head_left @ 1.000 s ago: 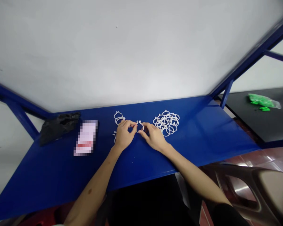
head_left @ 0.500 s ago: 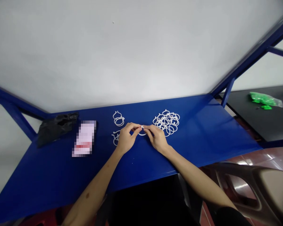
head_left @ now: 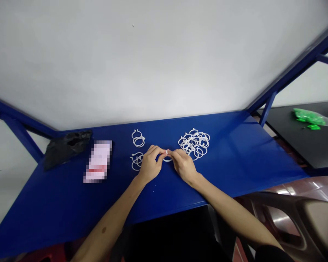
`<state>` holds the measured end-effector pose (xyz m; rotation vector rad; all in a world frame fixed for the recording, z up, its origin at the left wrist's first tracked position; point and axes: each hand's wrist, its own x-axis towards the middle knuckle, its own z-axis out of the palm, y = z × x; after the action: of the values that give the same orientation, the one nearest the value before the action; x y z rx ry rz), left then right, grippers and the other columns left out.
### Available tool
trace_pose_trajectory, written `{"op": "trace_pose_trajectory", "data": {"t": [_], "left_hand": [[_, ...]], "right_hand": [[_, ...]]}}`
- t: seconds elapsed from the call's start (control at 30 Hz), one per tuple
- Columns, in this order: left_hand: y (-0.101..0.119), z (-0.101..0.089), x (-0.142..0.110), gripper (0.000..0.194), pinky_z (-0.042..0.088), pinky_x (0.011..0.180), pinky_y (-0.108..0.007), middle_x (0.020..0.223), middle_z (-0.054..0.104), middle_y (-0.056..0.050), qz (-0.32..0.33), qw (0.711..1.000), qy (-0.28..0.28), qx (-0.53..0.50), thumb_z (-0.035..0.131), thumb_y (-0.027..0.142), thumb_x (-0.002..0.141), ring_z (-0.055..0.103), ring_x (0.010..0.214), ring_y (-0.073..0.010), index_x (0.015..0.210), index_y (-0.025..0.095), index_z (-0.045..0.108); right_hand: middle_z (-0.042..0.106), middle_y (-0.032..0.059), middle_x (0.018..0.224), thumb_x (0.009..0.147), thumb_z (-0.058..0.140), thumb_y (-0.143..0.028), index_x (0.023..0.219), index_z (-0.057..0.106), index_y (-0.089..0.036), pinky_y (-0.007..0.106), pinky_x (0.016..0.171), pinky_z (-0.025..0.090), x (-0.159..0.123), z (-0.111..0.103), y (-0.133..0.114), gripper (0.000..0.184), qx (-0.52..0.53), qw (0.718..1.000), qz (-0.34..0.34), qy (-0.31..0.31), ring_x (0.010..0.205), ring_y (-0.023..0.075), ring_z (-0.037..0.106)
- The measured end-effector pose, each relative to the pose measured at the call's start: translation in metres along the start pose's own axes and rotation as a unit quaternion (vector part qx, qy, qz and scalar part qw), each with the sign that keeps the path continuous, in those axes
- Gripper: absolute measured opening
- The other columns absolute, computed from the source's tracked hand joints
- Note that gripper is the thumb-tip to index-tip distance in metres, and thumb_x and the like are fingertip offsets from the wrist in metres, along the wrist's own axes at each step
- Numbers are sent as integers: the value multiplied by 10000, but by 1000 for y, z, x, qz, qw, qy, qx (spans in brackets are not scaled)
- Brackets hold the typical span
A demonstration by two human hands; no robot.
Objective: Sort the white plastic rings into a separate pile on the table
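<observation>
My left hand and my right hand meet over the middle of the blue table, both pinching the clasp end of one white plastic ring. Fingertips cover most of that ring; its lower curve shows between them. Right beside my right hand lies a pile of white rings with small knobbed ends, loosely overlapping. To the left, a small group of rings lies farther back. Another small group of rings sits nearer, partly behind my left hand.
On the left of the blue table are a crumpled black plastic bag and a blurred-out pinkish rectangular item. A black table at right bears a clear bag of green pieces. A brown plastic chair stands at the lower right.
Both hands stay together on the same ring, with fingers shifted slightly at its clasp. The whole view has moved a little; the ring groups look unchanged.
</observation>
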<state>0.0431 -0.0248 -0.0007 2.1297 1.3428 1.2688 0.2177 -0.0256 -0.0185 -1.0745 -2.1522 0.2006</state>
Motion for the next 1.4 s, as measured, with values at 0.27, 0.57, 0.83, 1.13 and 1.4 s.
{"op": "trace_pose_trajectory", "data": {"t": [0.27, 0.57, 0.83, 1.13, 1.4], "left_hand": [[-16, -9, 4, 146, 503, 918, -412, 966, 722, -44, -4, 996, -52, 69, 579, 318, 970, 617, 939, -214, 992, 233, 696], [-59, -37, 13, 338, 454, 971, -508, 1260, 665, -123, -148, 939, 8, 311, 547, 298, 940, 510, 1163, -356, 1232, 191, 681], [-66, -42, 16, 412, 418, 988, -541, 1326, 655, -106, -192, 924, -58, 325, 406, 232, 957, 474, 1226, -362, 1286, 197, 650], [-59, -50, 16, 273, 426, 909, -487, 1134, 714, -110, -190, 918, -77, 339, 471, 259, 934, 531, 1119, -346, 1082, 209, 695], [-62, -50, 15, 229, 424, 865, -484, 1039, 742, -85, -163, 937, -38, 307, 502, 215, 915, 557, 1044, -337, 1034, 236, 696]], "right_hand": [[649, 92, 956, 1047, 431, -276, 1154, 698, -235, 320, 718, 559, 10, -4, 0, 291, 48, 998, 29, 33, 815, 191, 635], [638, 79, 855, 983, 483, -269, 1036, 704, -219, 382, 750, 531, 38, -56, 33, 233, -31, 982, 95, 160, 773, 220, 605], [694, 78, 850, 931, 560, -299, 924, 699, -200, 380, 745, 510, 16, -93, 99, 171, -92, 970, 165, 152, 770, 220, 594], [704, 50, 881, 935, 587, -313, 987, 715, -225, 367, 767, 492, -3, -95, 104, 163, -41, 985, 147, 75, 806, 205, 591], [736, 43, 941, 943, 591, -313, 916, 698, -226, 379, 827, 464, -4, -90, 100, 140, -21, 995, 98, 18, 845, 202, 579]]}}
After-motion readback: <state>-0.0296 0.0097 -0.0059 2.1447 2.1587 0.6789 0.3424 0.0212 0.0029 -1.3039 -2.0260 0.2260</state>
